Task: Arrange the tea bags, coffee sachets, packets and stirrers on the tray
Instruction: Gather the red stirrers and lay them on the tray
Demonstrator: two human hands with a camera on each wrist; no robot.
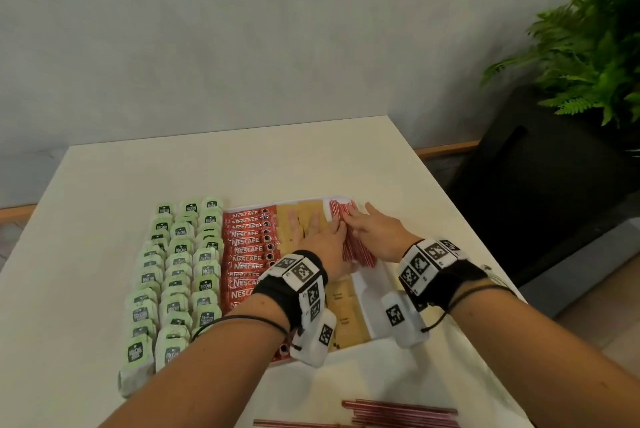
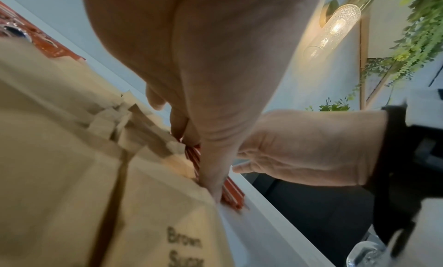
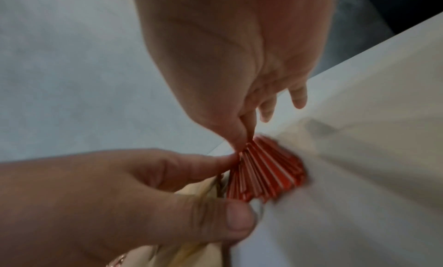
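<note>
Left hand [image 2: 191, 66] against stirrers [image 2: 230, 191] (red-striped)

On the table [image 1: 104, 185], the tea bags [image 1: 176, 275] stand in three columns at the left, just beside the tray [image 1: 375, 292], with the coffee sachets [image 1: 247, 247] in a column to their right, then the sugar packets [image 1: 343, 316], then a bundle of stirrers [image 1: 356, 247] in the tray's far right part. The left hand [image 1: 320, 240] lies on the packets against the bundle's left side and the right hand [image 1: 377, 230] against its right side. More stirrers [image 1: 398, 412] lie on the table nearer the person, before the tray, and a plant [image 1: 588, 46] stands beyond the table's right edge
</note>
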